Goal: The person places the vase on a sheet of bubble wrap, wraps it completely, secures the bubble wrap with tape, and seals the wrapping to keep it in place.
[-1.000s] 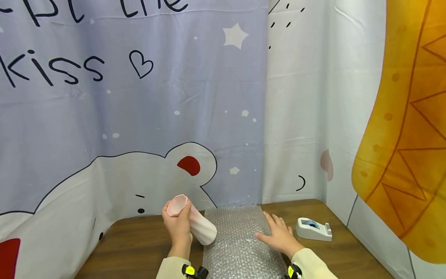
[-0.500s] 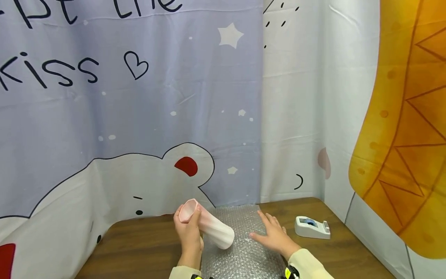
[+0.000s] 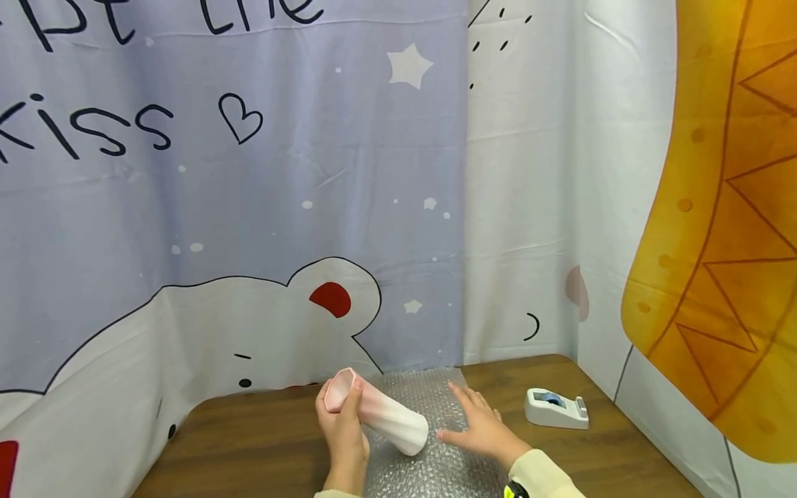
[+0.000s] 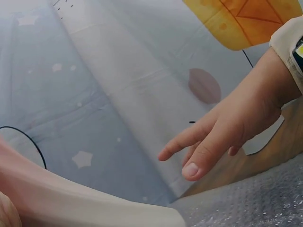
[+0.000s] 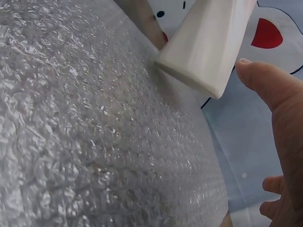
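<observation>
My left hand (image 3: 345,432) grips a pink-and-white vase (image 3: 392,418) around its pink mouth end. The vase tilts, its open mouth up to the left and its white base down to the right, over a sheet of bubble wrap (image 3: 423,477). In the right wrist view the white base (image 5: 199,52) hangs close over the bubble wrap (image 5: 94,132). My right hand (image 3: 482,430) holds nothing; its fingers are spread just right of the vase base, above the bubble wrap. The left wrist view shows that right hand (image 4: 227,127) with thumb and fingers extended.
A white tape dispenser (image 3: 556,409) with a blue roll stands on the wooden table (image 3: 261,443), to the right of the bubble wrap. A printed curtain (image 3: 299,173) hangs behind the table and along its right side.
My left hand has carried the vase to the right and slightly down, over the bubble wrap. My right hand has shifted a little left, closer to the vase base.
</observation>
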Demonstrator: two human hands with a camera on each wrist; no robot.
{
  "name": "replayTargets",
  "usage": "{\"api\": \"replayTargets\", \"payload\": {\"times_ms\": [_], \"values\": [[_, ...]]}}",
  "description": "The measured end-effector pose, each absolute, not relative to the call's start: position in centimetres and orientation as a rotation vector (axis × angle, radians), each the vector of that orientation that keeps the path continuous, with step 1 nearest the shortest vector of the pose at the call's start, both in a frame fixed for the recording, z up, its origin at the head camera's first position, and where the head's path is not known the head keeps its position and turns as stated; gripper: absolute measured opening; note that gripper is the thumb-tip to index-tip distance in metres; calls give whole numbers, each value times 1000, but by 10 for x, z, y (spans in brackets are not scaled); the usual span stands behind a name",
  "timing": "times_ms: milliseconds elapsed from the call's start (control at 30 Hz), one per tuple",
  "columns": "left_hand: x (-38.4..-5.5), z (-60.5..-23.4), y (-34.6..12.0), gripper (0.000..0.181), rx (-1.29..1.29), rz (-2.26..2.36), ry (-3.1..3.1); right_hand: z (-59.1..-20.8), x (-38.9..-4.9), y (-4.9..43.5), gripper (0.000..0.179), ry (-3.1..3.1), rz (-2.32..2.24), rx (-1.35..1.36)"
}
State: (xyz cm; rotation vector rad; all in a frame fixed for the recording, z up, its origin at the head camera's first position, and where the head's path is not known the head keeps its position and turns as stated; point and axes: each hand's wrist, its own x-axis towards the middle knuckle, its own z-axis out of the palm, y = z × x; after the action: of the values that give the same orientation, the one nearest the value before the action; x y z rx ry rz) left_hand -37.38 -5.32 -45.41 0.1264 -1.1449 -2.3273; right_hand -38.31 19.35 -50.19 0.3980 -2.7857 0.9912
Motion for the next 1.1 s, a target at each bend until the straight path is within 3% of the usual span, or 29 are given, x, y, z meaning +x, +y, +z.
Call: {"api": "replayTargets", "payload": {"times_ms": [667,1100], "values": [[-372,-462,-53,57,128,-2376,-1094,-500,-382,175,111,-2768,1003,487],[-370,-465,-45,56,73,-2425,-1049,-497,-385,163,119,-2683,917,702]]}}
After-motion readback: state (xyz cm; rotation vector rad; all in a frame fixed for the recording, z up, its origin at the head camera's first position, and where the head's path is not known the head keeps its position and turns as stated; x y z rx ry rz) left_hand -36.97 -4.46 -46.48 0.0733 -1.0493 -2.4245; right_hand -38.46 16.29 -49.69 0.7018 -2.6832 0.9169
